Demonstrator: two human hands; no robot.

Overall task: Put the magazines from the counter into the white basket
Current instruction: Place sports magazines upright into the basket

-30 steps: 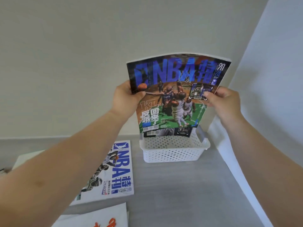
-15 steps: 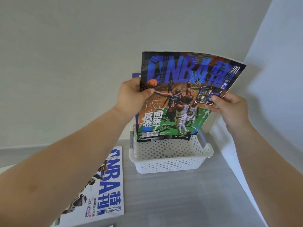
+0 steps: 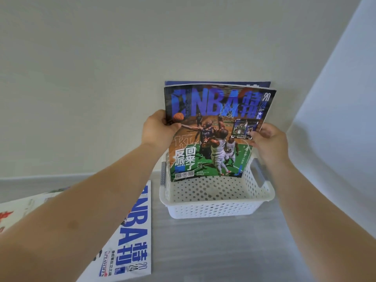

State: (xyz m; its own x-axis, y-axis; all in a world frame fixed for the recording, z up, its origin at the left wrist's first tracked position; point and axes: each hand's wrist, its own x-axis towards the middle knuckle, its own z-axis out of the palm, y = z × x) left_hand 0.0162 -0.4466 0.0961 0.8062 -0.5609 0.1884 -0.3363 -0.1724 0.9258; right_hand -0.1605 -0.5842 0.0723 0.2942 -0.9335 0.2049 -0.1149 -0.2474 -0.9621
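We see a glossy basketball magazine with a dark blue masthead and a green court scene (image 3: 215, 135) held upright by 2 hands. The left hand (image 3: 158, 129) pinches its left edge with the thumb on the cover. The right hand (image 3: 268, 139) pinches the right edge the same way, fingers curled behind. Gripping both sides keeps the thin, floppy pages flat, we judge, so it can slide in on edge.

Its lower edge sits below the rim of the white perforated plastic basket (image 3: 215, 208), toward the back wall; we cannot tell whether it touches the bottom. Behind it stands 1 more blue-topped magazine (image 3: 215, 83), leaning toward the wall, so filing upright seems the plan.

A white magazine with blue lettering (image 3: 132, 237) lies flat on the pale grey counter (image 3: 223, 251), left of the basket, partly under the left forearm. Further left lies a paper with red print (image 3: 20, 210). A plain cream wall (image 3: 101, 78) backs the counter, and a white panel (image 3: 345, 119) closes the right side.
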